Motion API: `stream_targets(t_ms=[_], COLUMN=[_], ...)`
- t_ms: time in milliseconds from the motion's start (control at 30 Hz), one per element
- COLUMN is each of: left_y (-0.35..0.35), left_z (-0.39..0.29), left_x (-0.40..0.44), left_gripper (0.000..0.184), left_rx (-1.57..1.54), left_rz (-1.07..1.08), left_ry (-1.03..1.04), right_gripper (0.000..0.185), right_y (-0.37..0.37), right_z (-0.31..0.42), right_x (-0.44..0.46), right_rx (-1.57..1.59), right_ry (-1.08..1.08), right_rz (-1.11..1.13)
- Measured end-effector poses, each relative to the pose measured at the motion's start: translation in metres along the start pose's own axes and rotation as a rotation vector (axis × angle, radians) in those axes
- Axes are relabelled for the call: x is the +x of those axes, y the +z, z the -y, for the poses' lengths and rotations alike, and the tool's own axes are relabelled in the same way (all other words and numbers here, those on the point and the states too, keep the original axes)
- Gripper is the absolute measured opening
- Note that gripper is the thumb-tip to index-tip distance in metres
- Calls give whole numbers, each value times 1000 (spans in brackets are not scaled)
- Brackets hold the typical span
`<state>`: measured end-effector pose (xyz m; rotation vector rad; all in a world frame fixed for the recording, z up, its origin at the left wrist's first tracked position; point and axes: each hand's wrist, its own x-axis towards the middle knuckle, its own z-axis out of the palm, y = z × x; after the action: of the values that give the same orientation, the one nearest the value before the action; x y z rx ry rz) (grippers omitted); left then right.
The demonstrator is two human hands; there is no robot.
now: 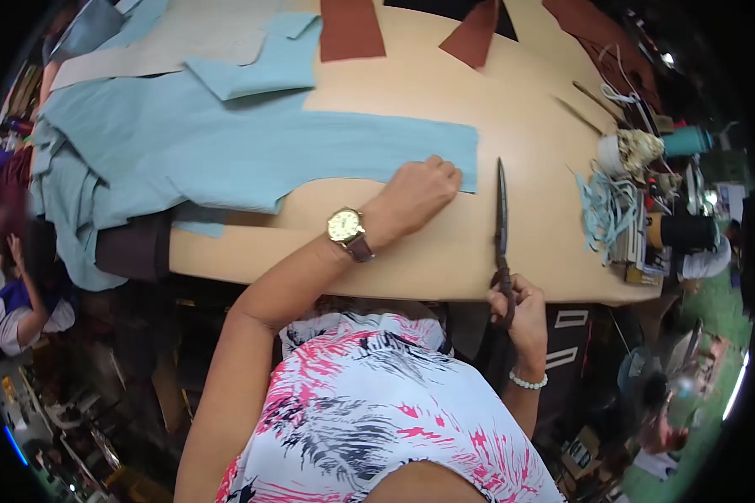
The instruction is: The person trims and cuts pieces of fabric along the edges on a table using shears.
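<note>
Light blue fabric (226, 138) lies across the left and middle of the table, with a narrow strip running to the right. My left hand (419, 197), with a watch on its wrist, rests at the lower right end of that strip. Its fingers are curled at the cloth's edge; the fingertips are partly hidden. In my right hand (524, 314), at the table's front edge, are large dark scissors (502, 218). My fingers are through the handles. The blades look closed and point away from me, a little right of the fabric's end.
A pale pattern piece (176, 38) lies on the blue fabric. Rust-brown pieces (352, 29) lie at the back. Blue scraps (608, 214), a white cup (611, 155) and a dark thread cone (679, 231) are at the right. Another person (25, 310) is at the far left.
</note>
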<state>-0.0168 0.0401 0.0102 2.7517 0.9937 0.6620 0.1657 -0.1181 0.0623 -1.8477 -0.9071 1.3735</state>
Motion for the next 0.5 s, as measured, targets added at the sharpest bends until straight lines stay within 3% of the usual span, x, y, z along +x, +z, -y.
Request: stream_targets(t_ms=[200,333,500], left_y=[-5,-10,-2], left_z=[5,11,4], left_x=[9,9,8], left_gripper=[20,22,23], left_rx=[38,71,134], left_rz=[58,101,82], left_ry=[96,166,166], right_gripper=[19,20,23], right_y=[7,4,6], right_z=[-16,-24,-24], right_x=[-34,-50,-63], right_rx=[224,162,249], right_ry=[91,192,160], right_rz=[76,139,156])
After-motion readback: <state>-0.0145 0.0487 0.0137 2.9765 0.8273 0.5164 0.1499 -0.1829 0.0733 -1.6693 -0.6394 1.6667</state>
